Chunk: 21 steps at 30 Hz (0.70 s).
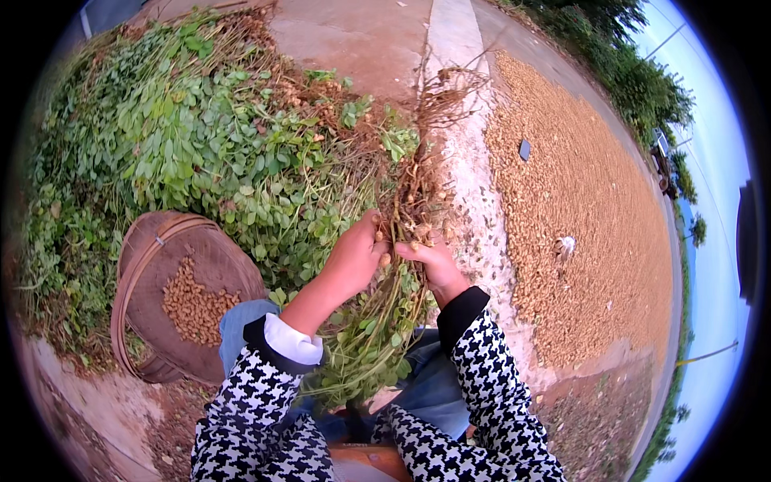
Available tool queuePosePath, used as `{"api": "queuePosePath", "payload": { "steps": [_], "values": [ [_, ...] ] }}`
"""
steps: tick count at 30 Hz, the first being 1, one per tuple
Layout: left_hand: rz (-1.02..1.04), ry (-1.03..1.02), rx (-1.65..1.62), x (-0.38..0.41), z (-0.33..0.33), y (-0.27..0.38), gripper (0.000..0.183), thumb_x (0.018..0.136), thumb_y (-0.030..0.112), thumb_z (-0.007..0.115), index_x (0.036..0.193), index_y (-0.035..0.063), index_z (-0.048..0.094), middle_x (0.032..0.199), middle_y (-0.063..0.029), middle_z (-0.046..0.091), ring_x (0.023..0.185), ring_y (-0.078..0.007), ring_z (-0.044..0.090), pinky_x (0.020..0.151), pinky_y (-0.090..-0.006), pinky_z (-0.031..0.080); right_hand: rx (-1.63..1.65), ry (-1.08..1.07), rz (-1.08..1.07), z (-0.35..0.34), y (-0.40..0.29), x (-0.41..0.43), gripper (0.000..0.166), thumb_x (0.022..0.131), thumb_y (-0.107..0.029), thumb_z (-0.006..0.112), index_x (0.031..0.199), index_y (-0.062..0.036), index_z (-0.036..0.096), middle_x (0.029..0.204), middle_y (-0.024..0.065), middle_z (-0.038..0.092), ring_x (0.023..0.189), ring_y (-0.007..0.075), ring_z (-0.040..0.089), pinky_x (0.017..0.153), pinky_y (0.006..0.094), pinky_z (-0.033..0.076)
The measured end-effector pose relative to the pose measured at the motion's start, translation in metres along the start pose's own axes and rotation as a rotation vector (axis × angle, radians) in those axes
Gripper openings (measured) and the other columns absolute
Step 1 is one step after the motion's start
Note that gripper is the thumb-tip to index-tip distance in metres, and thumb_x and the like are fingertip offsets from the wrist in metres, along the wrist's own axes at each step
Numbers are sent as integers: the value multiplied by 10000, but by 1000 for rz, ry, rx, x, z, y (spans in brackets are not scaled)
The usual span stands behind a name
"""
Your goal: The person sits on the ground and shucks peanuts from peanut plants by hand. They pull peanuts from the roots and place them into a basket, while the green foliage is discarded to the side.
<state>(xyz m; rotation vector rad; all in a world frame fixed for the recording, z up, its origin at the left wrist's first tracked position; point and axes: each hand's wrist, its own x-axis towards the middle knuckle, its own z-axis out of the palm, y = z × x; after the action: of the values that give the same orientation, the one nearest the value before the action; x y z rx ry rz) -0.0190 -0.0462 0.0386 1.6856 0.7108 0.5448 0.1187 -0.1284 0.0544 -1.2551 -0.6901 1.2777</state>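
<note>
Between my hands is a bunch of peanut plants [394,283], its roots and pods pointing away from me and its leafy stems hanging down over my lap. My right hand [435,265] grips the bunch from the right, the thumb across the stems just below the pods. On the other side, my left hand [358,250] has its fingers closed at the root end, beside several peanut pods [380,241]; which pods it pinches is partly hidden. A round woven basket [211,241] with picked peanuts [196,301] stands left of my knee.
A large heap of leafy peanut plants [174,132] spreads from ahead to the left. On the right, a wide layer of peanuts [578,211] covers the pavement, with a dark phone-like rectangular object [524,150] on it. A pale concrete strip [467,162] runs between them.
</note>
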Motion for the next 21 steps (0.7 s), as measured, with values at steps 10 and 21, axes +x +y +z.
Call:
{"api": "queuePosePath", "payload": {
  "steps": [10,21],
  "values": [
    [-54,-255,-457,-5,-11,14,98,956,154,472,980,65,440,757,-4,485,614,-61,420,516,-195,325,115,-15,138,-10,-7,-14,497,741,-254,665,1159,-19,533,958,69,619,857,180,580,788,297,450],
    [-95,-112,-1022,-10,-18,9,46,902,56,466,947,64,464,876,-78,513,679,-97,482,487,-151,331,-201,285,-244,-21,-23,16,291,765,-149,694,996,4,607,862,48,639,774,143,578,747,276,461]
  ]
}}
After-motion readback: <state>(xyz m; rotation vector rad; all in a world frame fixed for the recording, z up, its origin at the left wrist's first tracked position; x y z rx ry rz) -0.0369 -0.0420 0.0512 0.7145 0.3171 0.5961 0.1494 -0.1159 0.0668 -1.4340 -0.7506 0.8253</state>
